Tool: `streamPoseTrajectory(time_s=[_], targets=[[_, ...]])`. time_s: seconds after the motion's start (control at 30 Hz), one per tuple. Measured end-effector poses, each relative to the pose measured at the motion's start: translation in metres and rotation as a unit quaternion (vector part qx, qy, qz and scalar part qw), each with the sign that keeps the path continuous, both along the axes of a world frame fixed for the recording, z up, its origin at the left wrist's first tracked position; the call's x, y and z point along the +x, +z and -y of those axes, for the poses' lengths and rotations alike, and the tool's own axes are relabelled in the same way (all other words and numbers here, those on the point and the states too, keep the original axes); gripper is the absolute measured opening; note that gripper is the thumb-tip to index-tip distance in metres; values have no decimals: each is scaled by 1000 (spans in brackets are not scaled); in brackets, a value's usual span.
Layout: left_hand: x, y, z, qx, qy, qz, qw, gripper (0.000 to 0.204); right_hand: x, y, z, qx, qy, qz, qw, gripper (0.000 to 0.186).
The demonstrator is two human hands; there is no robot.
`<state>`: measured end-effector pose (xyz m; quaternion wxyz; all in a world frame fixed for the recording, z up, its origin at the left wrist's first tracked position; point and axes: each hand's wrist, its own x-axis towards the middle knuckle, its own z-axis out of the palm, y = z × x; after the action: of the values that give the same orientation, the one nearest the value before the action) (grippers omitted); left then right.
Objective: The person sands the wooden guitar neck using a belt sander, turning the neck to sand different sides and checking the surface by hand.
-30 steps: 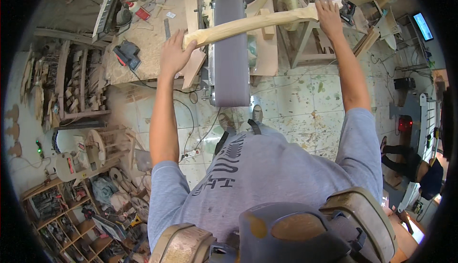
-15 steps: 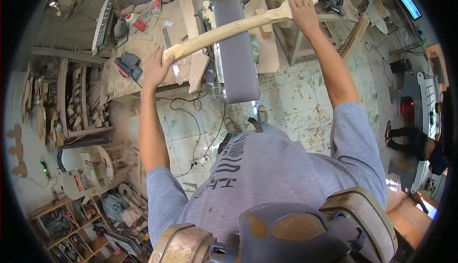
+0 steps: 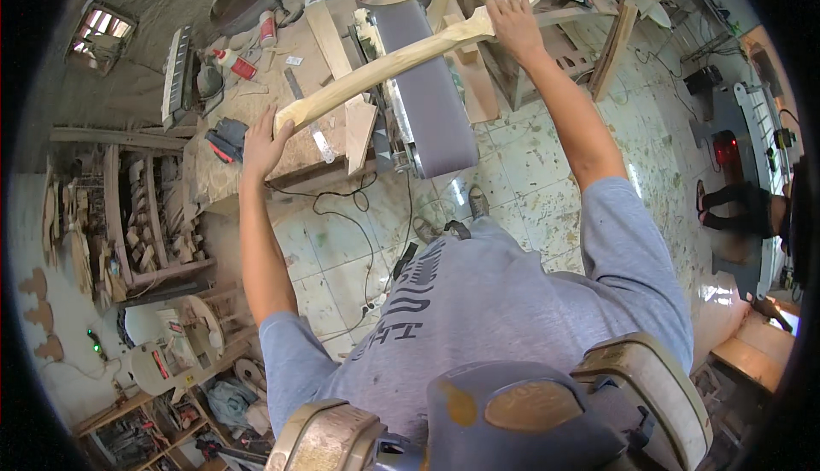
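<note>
A long, shaped wooden piece (image 3: 384, 67), pale and slightly curved like a chair leg, stretches across the belt sander (image 3: 427, 104). Its left end sits in my left hand (image 3: 265, 142), with the thumb along the wood. Near its narrower right end, my right hand (image 3: 515, 27) wraps over the top with the fingers closed. The grey sanding belt runs beneath the middle of the piece; whether the wood touches the belt, I cannot tell.
The workbench (image 3: 213, 168) left of the sander carries a black and red power tool (image 3: 227, 140), a red and white glue bottle (image 3: 235, 64) and wood offcuts. Cables (image 3: 342, 215) trail over the tiled floor. Wooden frames (image 3: 547, 52) stand to the right. Another person's legs (image 3: 735, 206) show at far right.
The wooden piece and both hands have shifted a little left in the view, along with a slight turn of the whole scene. Both hands keep their hold.
</note>
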<state>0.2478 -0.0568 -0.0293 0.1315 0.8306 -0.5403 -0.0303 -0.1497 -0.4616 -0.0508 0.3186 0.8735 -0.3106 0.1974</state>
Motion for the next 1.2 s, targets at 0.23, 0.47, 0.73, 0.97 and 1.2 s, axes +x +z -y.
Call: streamPoseTrajectory(time_s=[0.23,0.47,0.73,0.97,1.2], targets=[[24,-1,-12,14,-22,7,1000,74,8,1,-27,12,-24,-1,1000,36],[31,12,-27,19,-22,-33,999,73,17,10,-60,33,-39,-6,999,37],[46,15,-44,17,-32,-18,999,72,26,7,-78,19,-24,16,999,36],[38,34,-35,96,-41,-79,991,77,14,7,-87,37,-40,0,999,39],[6,7,10,13,-72,6,997,80,-43,15,-58,39,-107,-63,991,40]])
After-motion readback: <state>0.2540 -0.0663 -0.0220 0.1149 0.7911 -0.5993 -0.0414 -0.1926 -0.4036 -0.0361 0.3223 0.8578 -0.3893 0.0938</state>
